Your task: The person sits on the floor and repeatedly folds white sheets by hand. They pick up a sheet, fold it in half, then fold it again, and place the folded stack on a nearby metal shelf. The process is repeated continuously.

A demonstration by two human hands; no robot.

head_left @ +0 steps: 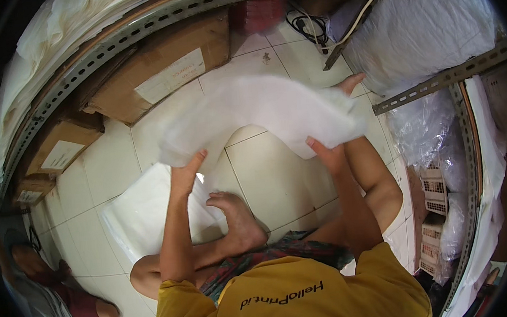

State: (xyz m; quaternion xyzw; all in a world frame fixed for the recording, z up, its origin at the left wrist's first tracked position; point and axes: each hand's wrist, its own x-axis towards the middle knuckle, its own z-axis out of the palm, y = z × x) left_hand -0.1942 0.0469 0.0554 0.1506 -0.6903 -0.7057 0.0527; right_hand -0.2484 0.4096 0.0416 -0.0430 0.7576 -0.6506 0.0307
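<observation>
A: State the grip on each side.

B: My left hand (186, 170) is closed on the lower left edge of the white padding sheet (262, 113). My right hand (329, 155) pinches the same sheet at its lower right edge. The sheet hangs spread between both hands at the centre of the frame, above the tiled floor (273, 181).

A: What could fail from here?

B: Three risks, as I judge them. First, each grip holds only an edge; the material looks soft and fluffy, so a sharp pull could tear it or let it slip out. Second, the middle of the sheet sags, so it could drag across the floor and pick up dirt. Third, the far end sits close to my right foot (350, 82) at upper right and could catch there.

A: What else is nearby?

B: A flat white sheet (144, 212) lies on the floor at lower left, partly under my left foot (237, 216). Cardboard boxes (157, 68) sit under a metal rack (102, 48) at upper left. A black cable (308, 26) lies at the top centre. Plastic-wrapped white bundles (427, 22) fill the right side. Another person's leg (67, 292) shows at the lower left edge.

A: What obstructs the work?

B: My own legs, the boxes and the racks confine the open floor.
</observation>
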